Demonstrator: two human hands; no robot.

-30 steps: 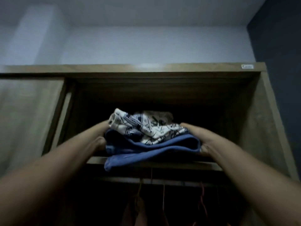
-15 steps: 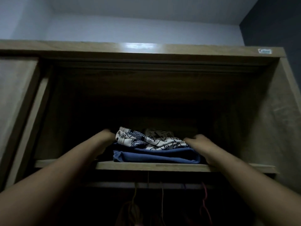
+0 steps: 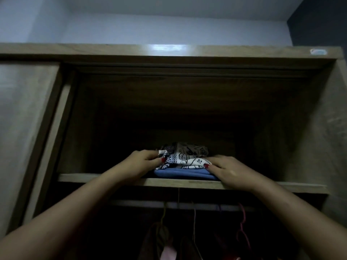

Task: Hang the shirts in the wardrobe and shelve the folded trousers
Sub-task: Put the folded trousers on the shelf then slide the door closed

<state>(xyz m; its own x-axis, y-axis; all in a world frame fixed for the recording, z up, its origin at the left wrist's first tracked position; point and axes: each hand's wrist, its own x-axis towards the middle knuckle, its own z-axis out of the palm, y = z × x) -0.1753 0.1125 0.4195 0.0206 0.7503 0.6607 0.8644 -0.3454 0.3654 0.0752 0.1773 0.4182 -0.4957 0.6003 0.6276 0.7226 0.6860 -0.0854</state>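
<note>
The folded white-and-navy printed trousers [image 3: 185, 159] lie on top of the folded plain blue trousers [image 3: 184, 173]. Both sit as one stack on the upper brown wooden shelf [image 3: 84, 178] of the wardrobe, about mid-width.

Change: a second ago the stack was carried at the shelf's front lip, with the blue layer sagging over the edge. Half a second ago it was down on the board. Now it sits further in and nothing overhangs, with the blue fold just behind the front edge.

The left hand [image 3: 142, 162] grips the left end of the printed trousers, fingers curled over the top and a red-nailed thumb at the front. The right hand [image 3: 231, 171] holds the right end the same way, with its palm low against the blue trousers. The hands are apart, one at each end of the stack, and neither has let go.

Judgement: shelving of this pair of trousers is basically done. What is left is a small push or squaring, then release.

Below the shelf a pale hanging rail [image 3: 206, 205] carries thin wire hangers [image 3: 243, 222] with dim garments on them, too dark to tell which are shirts. A grey sliding door panel [image 3: 24, 128] stands to the left.
</note>
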